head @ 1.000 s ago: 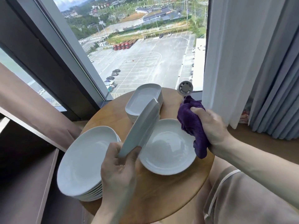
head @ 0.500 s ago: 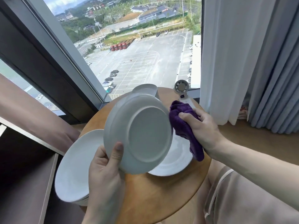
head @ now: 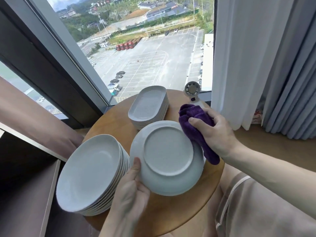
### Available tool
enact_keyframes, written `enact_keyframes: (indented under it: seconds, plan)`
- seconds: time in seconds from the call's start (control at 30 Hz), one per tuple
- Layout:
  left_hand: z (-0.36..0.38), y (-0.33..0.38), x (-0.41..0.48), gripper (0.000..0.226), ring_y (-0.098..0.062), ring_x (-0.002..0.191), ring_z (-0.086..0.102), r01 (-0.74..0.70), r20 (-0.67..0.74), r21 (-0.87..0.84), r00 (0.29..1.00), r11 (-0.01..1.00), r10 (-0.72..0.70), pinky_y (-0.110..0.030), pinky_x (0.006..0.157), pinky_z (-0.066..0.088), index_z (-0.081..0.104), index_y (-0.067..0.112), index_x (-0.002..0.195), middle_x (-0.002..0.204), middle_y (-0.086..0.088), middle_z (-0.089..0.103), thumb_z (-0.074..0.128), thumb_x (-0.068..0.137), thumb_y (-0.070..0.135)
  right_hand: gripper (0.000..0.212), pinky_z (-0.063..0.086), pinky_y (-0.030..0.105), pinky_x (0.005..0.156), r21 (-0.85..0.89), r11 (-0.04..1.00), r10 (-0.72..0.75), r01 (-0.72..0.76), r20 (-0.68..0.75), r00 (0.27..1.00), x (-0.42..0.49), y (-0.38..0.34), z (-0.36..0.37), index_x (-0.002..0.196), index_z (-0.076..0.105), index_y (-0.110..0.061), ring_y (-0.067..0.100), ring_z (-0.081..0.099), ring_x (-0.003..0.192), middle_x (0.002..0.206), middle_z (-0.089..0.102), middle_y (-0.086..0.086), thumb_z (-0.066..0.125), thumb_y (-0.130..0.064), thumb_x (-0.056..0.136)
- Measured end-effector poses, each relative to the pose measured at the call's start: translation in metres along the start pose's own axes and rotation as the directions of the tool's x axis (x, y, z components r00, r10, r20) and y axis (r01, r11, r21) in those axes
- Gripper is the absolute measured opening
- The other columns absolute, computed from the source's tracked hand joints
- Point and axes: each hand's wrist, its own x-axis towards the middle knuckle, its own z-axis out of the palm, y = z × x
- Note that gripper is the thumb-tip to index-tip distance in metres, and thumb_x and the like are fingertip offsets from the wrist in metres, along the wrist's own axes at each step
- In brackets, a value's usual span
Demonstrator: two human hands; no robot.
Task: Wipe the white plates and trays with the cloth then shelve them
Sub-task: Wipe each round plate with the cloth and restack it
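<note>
My left hand (head: 131, 190) grips the near-left rim of a white plate (head: 167, 158), thumb on top. The plate is upside down, its ringed base facing me, and it hangs low over the table, hiding whatever lies beneath it. My right hand (head: 215, 132) holds a bunched purple cloth (head: 196, 132) against the plate's far-right rim. A stack of several white round plates (head: 90, 173) stands at the table's left. A stack of several white oval trays (head: 148, 106) stands at the back.
The round wooden table (head: 172, 214) sits by a tall window. A small white hand-held fan (head: 192, 91) lies at the table's back right. White and grey curtains (head: 256, 62) hang to the right. A dark shelf unit (head: 25, 185) stands at the left. My lap is at lower right.
The plate in my left hand went from edge-on to upside down and sank lower over the table, covering the plate that lay there. The cloth came against its far-right rim.
</note>
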Motion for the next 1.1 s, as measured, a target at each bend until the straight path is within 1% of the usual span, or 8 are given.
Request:
enact_keyframes:
  seconds: [0.1,0.23,0.33,0.57,0.8,0.9,1.03,1.1]
  plan:
    - [0.0,-0.005,0.002,0.036,-0.023,0.103,0.074,0.044,0.001,0.015,0.999,0.999,-0.044,-0.037,0.071,0.064,0.067,-0.003,0.119,0.117,-0.018,0.074,0.055,0.095,0.021,0.047,0.058,0.037,0.093,-0.162,0.984,-0.064,0.074,0.065,0.996,-0.006,0.0,0.001,0.115,0.07,-0.038,0.008,0.07,0.1,0.106,0.074,-0.012,0.078,-0.049,0.071]
    - [-0.003,-0.011,0.006,0.035,-0.026,0.106,0.073,0.093,-0.023,0.032,0.995,0.995,-0.092,-0.044,0.091,0.054,0.064,0.0,0.126,0.12,-0.018,0.072,0.048,0.105,0.023,0.055,0.05,0.021,0.095,-0.322,0.928,-0.134,0.188,0.185,0.974,-0.015,0.002,0.003,0.122,0.065,-0.046,-0.004,0.06,0.108,0.117,0.063,-0.019,0.076,-0.057,0.068]
    - [-0.004,-0.011,0.005,0.041,-0.029,0.108,0.072,0.099,-0.019,0.024,0.995,0.995,-0.099,-0.044,0.093,0.049,0.062,-0.001,0.128,0.122,-0.021,0.071,0.041,0.108,0.028,0.06,0.041,0.004,0.089,-0.412,0.862,-0.199,0.295,0.259,0.945,-0.022,0.003,0.005,0.125,0.063,-0.047,-0.014,0.052,0.11,0.114,0.057,-0.026,0.072,-0.061,0.067]
    - [-0.018,-0.003,0.006,0.052,-0.041,0.125,0.061,0.12,0.044,0.03,0.992,0.992,-0.121,-0.051,0.113,0.039,0.056,-0.007,0.136,0.133,-0.03,0.062,0.037,0.105,0.031,0.068,0.052,0.025,0.093,-0.484,0.713,-0.28,0.508,0.467,0.839,-0.045,0.007,0.014,0.136,0.056,-0.044,0.002,0.056,0.111,0.123,0.047,-0.024,0.072,-0.06,0.071]
    - [-0.027,-0.006,0.008,0.06,-0.04,0.13,0.057,0.134,0.138,0.048,0.981,0.99,-0.14,-0.054,0.116,0.036,0.064,-0.002,0.132,0.136,-0.027,0.06,0.033,0.105,0.042,0.063,0.055,0.042,0.081,-0.532,0.34,-0.431,0.775,0.645,0.631,-0.065,0.002,0.037,0.13,0.068,-0.024,0.027,0.062,0.097,0.12,0.061,0.004,0.069,-0.051,0.074]
    - [-0.028,-0.008,0.012,0.062,-0.042,0.13,0.056,0.136,0.145,0.027,0.98,0.99,-0.139,-0.055,0.116,0.036,0.059,-0.003,0.137,0.137,-0.029,0.059,0.034,0.105,0.044,0.06,0.054,0.044,0.075,-0.567,0.258,-0.351,0.782,0.699,0.623,-0.073,-0.005,0.048,0.127,0.068,-0.024,0.027,0.059,0.09,0.118,0.063,0.005,0.062,-0.056,0.077]
    - [-0.03,-0.01,0.015,0.055,-0.036,0.12,0.065,0.092,0.154,0.036,0.983,0.995,-0.097,-0.046,0.097,0.056,0.073,0.004,0.121,0.127,-0.025,0.067,0.038,0.105,0.043,0.054,0.05,0.041,0.073,-0.59,0.126,-0.216,0.798,0.769,0.602,-0.079,-0.015,0.067,0.121,0.065,-0.026,0.029,0.057,0.092,0.119,0.061,0.005,0.055,-0.057,0.078]
    - [-0.03,-0.011,0.016,0.049,-0.035,0.117,0.068,0.054,0.132,0.056,0.989,0.997,-0.061,-0.047,0.098,0.055,0.076,0.008,0.116,0.123,-0.023,0.069,0.042,0.105,0.041,0.05,0.044,0.039,0.071,-0.607,0.077,-0.153,0.791,0.777,0.611,-0.078,-0.021,0.082,0.114,0.064,-0.026,0.029,0.054,0.09,0.114,0.058,0.004,0.056,-0.057,0.076]
